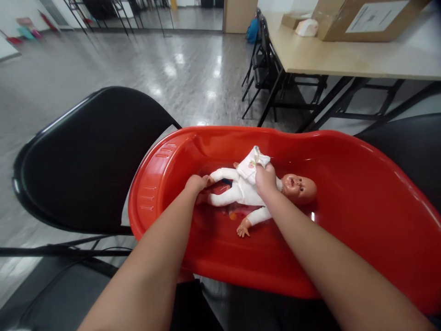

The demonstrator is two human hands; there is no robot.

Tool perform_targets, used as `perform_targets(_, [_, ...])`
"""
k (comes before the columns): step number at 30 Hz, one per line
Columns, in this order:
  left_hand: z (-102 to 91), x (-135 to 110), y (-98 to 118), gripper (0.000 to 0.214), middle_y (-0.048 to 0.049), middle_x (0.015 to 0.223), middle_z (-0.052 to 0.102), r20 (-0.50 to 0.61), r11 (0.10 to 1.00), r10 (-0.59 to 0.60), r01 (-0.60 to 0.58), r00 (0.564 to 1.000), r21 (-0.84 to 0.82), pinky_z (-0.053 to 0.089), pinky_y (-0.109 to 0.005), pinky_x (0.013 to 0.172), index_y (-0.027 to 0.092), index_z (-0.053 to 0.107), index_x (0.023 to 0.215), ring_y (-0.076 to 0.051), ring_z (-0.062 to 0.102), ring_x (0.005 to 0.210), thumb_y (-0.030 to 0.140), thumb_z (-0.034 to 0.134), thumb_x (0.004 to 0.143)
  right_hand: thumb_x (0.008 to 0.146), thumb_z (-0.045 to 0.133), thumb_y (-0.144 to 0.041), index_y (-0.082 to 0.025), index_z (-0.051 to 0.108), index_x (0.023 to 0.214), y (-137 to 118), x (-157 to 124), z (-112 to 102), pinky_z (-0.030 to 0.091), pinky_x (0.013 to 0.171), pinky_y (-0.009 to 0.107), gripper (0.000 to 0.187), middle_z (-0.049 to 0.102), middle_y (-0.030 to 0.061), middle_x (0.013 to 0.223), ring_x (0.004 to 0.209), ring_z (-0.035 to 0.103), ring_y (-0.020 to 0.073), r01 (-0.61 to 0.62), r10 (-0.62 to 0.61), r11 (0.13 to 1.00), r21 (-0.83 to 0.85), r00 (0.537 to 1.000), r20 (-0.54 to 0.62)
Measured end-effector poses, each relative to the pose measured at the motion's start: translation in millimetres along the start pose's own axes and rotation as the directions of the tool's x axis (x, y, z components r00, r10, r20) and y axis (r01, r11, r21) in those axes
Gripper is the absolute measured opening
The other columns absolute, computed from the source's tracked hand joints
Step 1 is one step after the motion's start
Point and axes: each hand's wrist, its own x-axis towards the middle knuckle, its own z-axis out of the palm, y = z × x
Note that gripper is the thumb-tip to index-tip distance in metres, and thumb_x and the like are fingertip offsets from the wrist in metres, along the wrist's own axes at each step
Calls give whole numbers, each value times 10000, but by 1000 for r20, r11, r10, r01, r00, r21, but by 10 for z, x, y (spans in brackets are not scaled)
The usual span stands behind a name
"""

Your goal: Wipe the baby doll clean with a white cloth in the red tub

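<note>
White cloth (254,162): right hand (265,179) fingers (261,169) clenched | doll leg (223,174): left hand (196,184) clenched

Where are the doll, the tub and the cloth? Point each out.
doll (243,193), head view, on its torso.
tub (146,193), head view, on its left rim.
cloth (251,164), head view, on its bunched top.

I read this as big open activity hall or training room. Wide glossy grey floor (179,69) runs off ahead, light patches glaring on it. Long beige-topped table on black metal legs (344,59) at my right, large brown cardboard box with printed label (365,20) on top. Black folding chairs (260,59) lined up beside it. Thin black metal stands (120,9) along far wall. Close to me, red plastic baby tub (151,193) resting on black padded chair seat (89,156): makeshift station.
</note>
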Motion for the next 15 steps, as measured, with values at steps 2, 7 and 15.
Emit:
perform_targets(2, [66, -3, -24, 356, -153, 707, 686, -66, 989, 18, -27, 998, -146, 549, -419, 733, 169, 700, 800, -380, 723, 832, 517, 698, 876, 832, 552, -454, -152, 652, 1140, -19, 65, 35, 555, 859, 354, 443, 713, 84, 999, 897, 697, 220, 11, -12, 1000, -5, 998, -64])
perform_targets(7, [133, -43, -65, 230, -140, 715, 695, 2, 902, -83, 76, 997, -426, 579, -450, 700, 174, 686, 804, -342, 718, 747, 391, 708, 877, 834, 609, -410, -146, 701, 1156, -53, 80, 3, 461, 1064, 376, 427, 706, 113, 1176, 1121, 653, 233, 256, -250, 953, -164, 967, 55])
perform_targets(15, [194, 60, -118, 222, -164, 942, 738, 93, 829, -41, 85, 995, -552, 614, -450, 710, 171, 680, 948, -324, 736, 864, 380, 623, 900, 917, 563, -460, -177, 710, 1233, 267, -63, 138, 437, 1101, 416, 449, 697, 107, 1227, 1192, 616, 249, 190, -113, 920, -343, 966, 231])
